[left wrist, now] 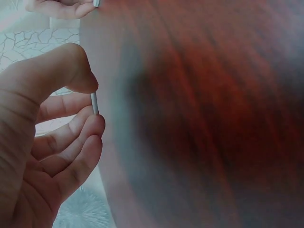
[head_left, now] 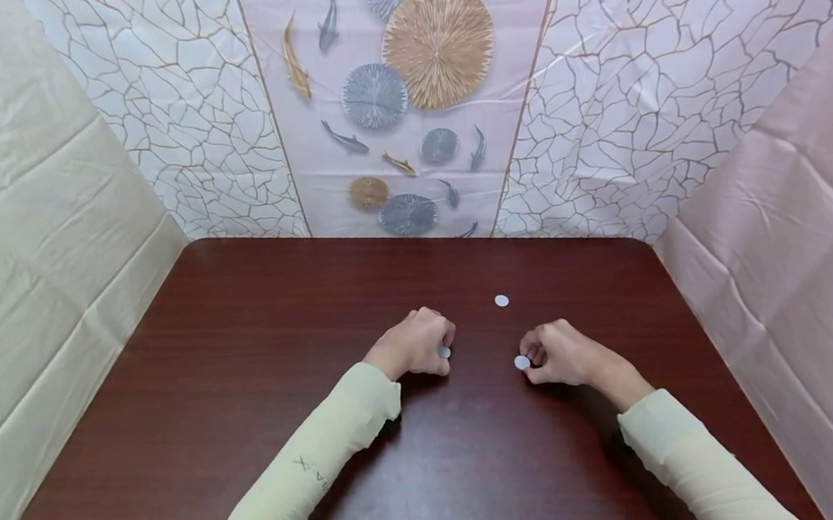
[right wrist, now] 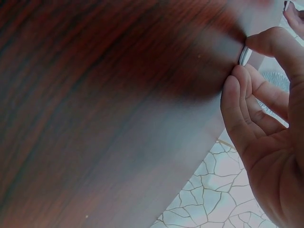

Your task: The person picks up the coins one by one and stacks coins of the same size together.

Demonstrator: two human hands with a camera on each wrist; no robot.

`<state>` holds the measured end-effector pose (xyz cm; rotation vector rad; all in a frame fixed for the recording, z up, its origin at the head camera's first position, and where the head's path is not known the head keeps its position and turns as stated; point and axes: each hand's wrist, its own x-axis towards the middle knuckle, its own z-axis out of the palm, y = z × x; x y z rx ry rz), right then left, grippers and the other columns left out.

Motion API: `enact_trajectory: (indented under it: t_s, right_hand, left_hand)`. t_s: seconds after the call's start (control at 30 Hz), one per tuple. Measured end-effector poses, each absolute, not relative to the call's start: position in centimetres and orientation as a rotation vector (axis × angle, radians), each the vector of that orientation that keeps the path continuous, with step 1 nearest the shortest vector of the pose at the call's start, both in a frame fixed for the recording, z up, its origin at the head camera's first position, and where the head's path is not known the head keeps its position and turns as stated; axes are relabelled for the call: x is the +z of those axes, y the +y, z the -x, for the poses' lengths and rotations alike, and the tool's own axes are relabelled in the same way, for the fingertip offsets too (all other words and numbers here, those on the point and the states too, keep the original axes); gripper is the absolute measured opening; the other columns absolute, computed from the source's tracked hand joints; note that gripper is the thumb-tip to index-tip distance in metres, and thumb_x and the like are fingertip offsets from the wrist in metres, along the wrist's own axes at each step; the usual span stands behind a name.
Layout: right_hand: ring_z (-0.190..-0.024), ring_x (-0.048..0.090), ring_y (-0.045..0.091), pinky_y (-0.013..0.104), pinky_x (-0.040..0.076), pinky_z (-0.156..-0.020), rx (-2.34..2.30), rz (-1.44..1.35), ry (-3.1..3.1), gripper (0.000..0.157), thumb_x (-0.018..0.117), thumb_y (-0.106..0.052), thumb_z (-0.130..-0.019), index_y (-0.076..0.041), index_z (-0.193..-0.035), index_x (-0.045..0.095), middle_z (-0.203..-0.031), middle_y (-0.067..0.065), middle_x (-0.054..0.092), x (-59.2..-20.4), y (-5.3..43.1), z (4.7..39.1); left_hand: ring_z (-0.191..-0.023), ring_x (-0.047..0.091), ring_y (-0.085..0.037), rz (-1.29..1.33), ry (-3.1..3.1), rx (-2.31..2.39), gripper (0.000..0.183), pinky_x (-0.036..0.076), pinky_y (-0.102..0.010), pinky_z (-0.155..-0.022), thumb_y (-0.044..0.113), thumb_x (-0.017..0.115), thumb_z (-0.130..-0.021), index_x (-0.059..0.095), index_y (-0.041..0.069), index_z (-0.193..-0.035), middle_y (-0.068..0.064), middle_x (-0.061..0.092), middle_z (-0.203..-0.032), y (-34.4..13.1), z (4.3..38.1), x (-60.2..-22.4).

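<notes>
Between thumb and fingertips, my left hand (head_left: 417, 342) pinches a small white disc (head_left: 445, 352). The left wrist view shows that same disc (left wrist: 94, 103) edge-on as a thin strip. My right hand (head_left: 564, 354), a short way to the right, pinches another white disc (head_left: 522, 362) by its edge. Seen from the right wrist, this disc (right wrist: 244, 55) sits between the thumb and the fingertips, close over the table. A third white disc (head_left: 502, 300) lies flat on the table, beyond both hands, touched by neither.
The dark red-brown wooden table (head_left: 278, 307) extends on all sides of the hands. A patterned curtain (head_left: 406, 152) hangs behind its far edge. Plain cloth walls (head_left: 26, 272) stand along the left and right sides.
</notes>
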<state>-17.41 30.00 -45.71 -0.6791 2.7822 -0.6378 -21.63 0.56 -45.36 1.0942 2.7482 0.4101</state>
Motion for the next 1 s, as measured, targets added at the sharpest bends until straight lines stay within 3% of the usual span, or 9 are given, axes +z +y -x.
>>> enact_trajectory:
  t_s: [0.2,0.43,0.73,1.0]
  right_hand:
    - [-0.076,0.069,0.006,0.022,0.057,-0.07,-0.627,0.687,2.797,0.016,0.085,-0.013,-0.081,-0.01,-0.091,0.074,-0.081,-0.003,0.073,-45.6,30.0,17.5]
    - [-0.077,0.068,0.005,0.022,0.057,-0.07,-0.636,0.677,2.79,0.018,0.086,-0.014,-0.081,-0.009,-0.093,0.073,-0.083,-0.003,0.073,-45.6,30.0,17.7]
    - [-0.079,0.069,0.008,0.021,0.058,-0.072,-0.691,0.65,2.722,0.022,0.087,-0.014,-0.081,-0.007,-0.097,0.075,-0.086,0.0,0.074,-45.0,30.1,17.8]
    - [-0.084,0.074,0.01,0.026,0.061,-0.076,-0.607,0.67,2.64,0.024,0.085,-0.015,-0.082,-0.003,-0.1,0.076,-0.092,0.004,0.078,-43.5,30.0,19.5]
  left_hand:
    - [-0.078,0.057,-0.015,-1.117,2.757,0.445,0.018,0.049,-0.025,-0.071,0.017,0.083,-0.075,0.065,0.018,-0.079,0.006,0.064,-0.081,0.3,21.2,-45.9]
    - [-0.092,0.057,-0.017,-1.102,2.754,0.425,0.011,0.049,-0.027,-0.081,0.017,0.08,-0.082,0.071,0.017,-0.088,0.005,0.065,-0.09,-0.1,20.7,-46.3]
    - [-0.086,0.067,-0.014,-1.15,2.754,0.497,0.011,0.055,-0.024,-0.078,0.013,0.082,-0.083,0.078,0.012,-0.093,0.002,0.075,-0.093,-0.5,20.6,-46.2]
    - [-0.091,0.071,-0.011,-1.13,2.727,0.538,0.011,0.056,-0.022,-0.079,0.012,0.082,-0.085,0.079,0.011,-0.095,0.001,0.078,-0.097,-0.8,20.5,-46.5]
